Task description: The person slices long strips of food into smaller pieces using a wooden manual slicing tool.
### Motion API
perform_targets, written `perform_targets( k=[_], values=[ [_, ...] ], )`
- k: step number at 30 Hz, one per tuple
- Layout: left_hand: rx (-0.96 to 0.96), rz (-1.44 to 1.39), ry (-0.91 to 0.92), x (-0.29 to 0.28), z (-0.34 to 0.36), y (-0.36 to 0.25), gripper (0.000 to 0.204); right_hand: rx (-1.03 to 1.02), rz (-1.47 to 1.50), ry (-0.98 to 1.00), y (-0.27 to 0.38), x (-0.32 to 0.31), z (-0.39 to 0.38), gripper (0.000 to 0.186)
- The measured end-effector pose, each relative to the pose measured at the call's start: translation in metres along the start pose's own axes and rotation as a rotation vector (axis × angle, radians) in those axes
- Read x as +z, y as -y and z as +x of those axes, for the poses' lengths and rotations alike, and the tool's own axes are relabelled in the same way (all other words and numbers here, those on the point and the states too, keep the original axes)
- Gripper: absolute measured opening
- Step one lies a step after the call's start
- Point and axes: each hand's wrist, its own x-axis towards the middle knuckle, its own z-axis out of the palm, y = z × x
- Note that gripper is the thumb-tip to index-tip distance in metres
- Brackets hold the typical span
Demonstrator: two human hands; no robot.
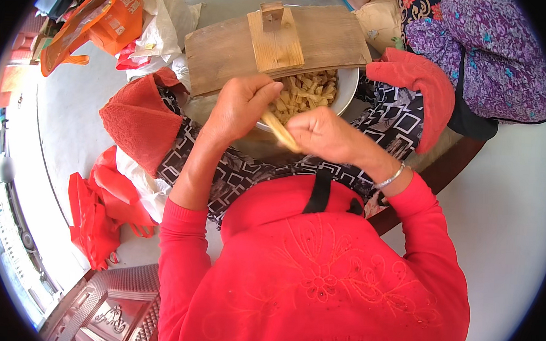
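Note:
My left hand (244, 104) is closed at the near edge of the board, with a pale yellow strip (279, 131) running from under its fingers. My right hand (325, 135) is curled into a fist against the strip's other end, slightly blurred. The strip's exact kind is unclear. Beyond my hands, a white basin (350, 91) holds many cut pale yellow pieces (308, 91). A wooden board (335, 38) spans the basin, and a smaller wooden block piece (276, 44) is fixed on top of it.
Red cloths (141, 120) cover my knees on both sides. An orange bag (117, 17) and white plastic bags (170, 17) lie at the far left, with red bags (101, 217) nearer. Another person's purple flowered clothing (501, 59) is at the far right.

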Motion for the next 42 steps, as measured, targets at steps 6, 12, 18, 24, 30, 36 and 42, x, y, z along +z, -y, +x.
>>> perform_targets(
  k=[6,12,18,24,30,36,42],
  values=[
    [-0.055,-0.614,0.001,0.018,-0.026,-0.049,0.028,-0.347,0.345,-0.403,0.044,0.0,0.001,0.02],
    [0.133,-0.654,-0.035,0.031,-0.008,-0.054,0.018,-0.618,-0.442,-0.878,0.032,-0.012,0.034,0.02],
    [0.009,-0.182,-0.068,0.036,-0.01,-0.01,0.01,-0.416,-0.64,-0.754,0.006,-0.019,0.025,0.015],
    [0.319,0.673,-0.264,0.047,-0.026,-0.002,0.024,-0.039,0.283,-0.399,-0.061,0.005,0.019,0.027],
    [0.294,0.191,-0.244,0.053,-0.03,0.008,0.032,0.049,0.854,-0.284,-0.052,0.015,0.018,0.014],
    [0.037,0.068,-0.318,0.062,-0.019,0.011,0.021,-0.325,-0.221,-0.683,-0.044,0.022,0.024,0.008],
    [-0.392,-0.662,-0.122,0.067,-0.034,0.04,0.036,-0.387,-0.227,-0.918,-0.037,0.006,0.031,0.004]
  ],
)
